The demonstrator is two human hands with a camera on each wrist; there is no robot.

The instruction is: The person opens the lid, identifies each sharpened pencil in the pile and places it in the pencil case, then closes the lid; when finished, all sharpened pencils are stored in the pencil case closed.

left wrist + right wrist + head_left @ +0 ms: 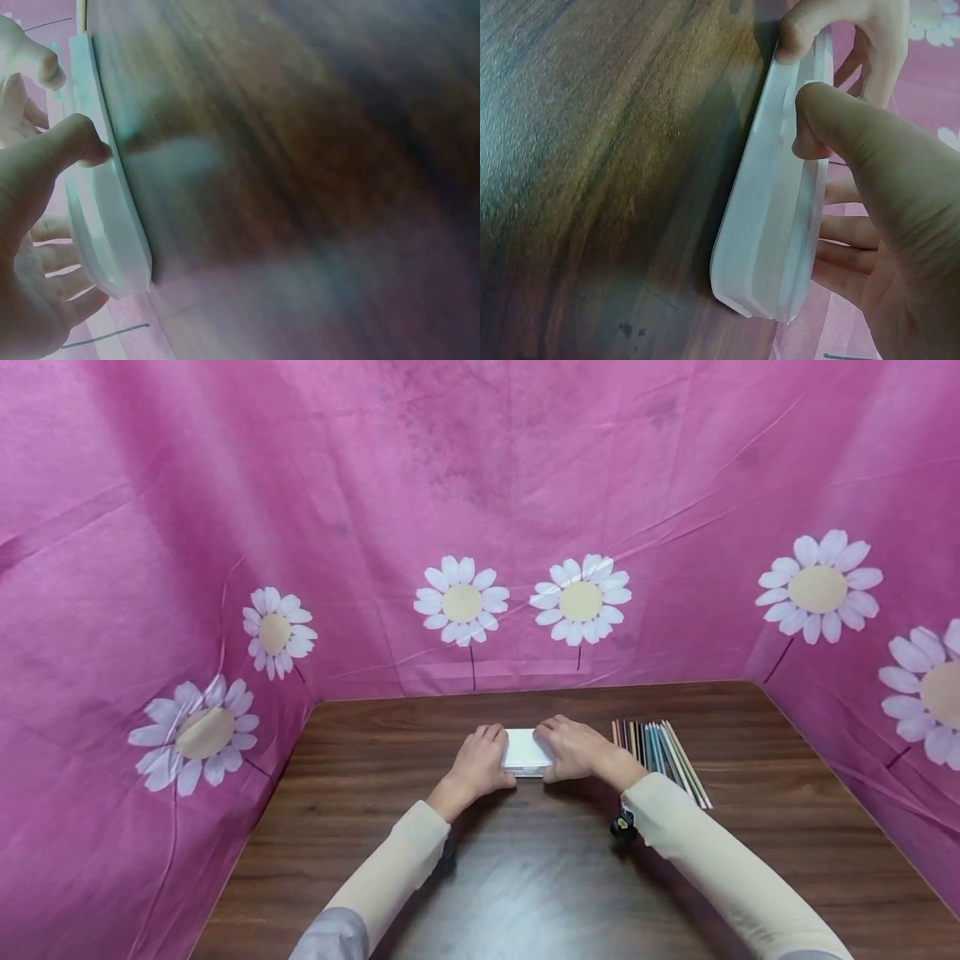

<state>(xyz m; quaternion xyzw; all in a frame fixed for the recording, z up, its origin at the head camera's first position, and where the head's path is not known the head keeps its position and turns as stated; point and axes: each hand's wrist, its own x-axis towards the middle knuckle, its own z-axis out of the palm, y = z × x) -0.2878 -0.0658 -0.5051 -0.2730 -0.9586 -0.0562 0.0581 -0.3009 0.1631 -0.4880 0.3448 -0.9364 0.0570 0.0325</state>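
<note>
At the left end of the white box (528, 752), the left hand (478, 762) grips it, thumb on the near side and fingers on the far side. The box sits on the wooden table (360, 827), and the right hand (576, 748) grips its right end the same way. Right of the box, beyond that hand, coloured pencils (664, 750) lie side by side in a row.

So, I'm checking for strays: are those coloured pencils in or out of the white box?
Out: the coloured pencils lie side by side on the tabletop, to the right of the white box.
</note>
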